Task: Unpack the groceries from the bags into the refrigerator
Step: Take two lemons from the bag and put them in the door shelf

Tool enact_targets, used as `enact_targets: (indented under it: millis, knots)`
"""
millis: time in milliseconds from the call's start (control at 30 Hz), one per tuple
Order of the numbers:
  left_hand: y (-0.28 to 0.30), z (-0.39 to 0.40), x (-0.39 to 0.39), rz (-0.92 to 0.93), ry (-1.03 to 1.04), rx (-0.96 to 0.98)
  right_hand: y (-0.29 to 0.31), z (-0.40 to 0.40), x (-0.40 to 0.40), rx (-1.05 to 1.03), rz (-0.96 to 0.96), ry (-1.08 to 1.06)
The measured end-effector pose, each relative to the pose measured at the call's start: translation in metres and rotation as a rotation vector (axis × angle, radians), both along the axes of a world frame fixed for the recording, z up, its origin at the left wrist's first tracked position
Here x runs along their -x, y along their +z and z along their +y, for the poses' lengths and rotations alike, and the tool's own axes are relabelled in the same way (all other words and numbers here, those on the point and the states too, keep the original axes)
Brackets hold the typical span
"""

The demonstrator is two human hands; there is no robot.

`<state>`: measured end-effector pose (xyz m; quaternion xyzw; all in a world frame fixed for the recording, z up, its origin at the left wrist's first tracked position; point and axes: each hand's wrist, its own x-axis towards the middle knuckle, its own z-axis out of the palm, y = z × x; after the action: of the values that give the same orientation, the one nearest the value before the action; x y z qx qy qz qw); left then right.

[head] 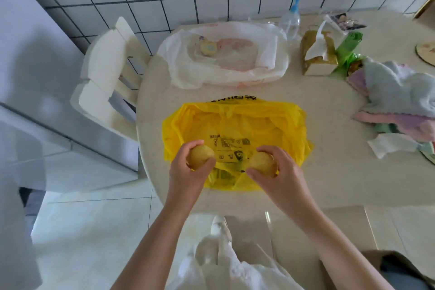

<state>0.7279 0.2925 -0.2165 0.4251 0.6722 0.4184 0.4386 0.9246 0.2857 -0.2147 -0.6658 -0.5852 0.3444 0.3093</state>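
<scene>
A yellow plastic bag (237,125) lies open and flattened on the round beige table (329,172), near its front edge. My left hand (188,172) grips a yellow-brown potato (201,154) just above the bag's near left corner. My right hand (275,169) holds a second potato (263,163) over the bag's near right side. Behind the yellow bag sits a white plastic bag (223,54) with pinkish packaged food and a small round item inside. The grey refrigerator (35,77) stands to the left, its doors shut.
A white chair (106,73) stands between the refrigerator and the table. On the table's right are a tissue pack (317,54), a green bag (348,47), a pump bottle (290,19) and a heap of pastel cloths (400,101). Tiled wall behind.
</scene>
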Motion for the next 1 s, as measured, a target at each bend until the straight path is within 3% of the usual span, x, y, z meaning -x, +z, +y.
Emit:
enact_targets:
  millis: [500,1000]
  knots:
    - [-0.004,-0.21,-0.015,0.121,0.339,0.057,-0.012,-0.117,0.011,0.013,0.029,0.436]
    - [0.0,-0.363,0.103,0.025,0.746,0.016,0.015,-0.22,0.174,0.037,0.006,0.905]
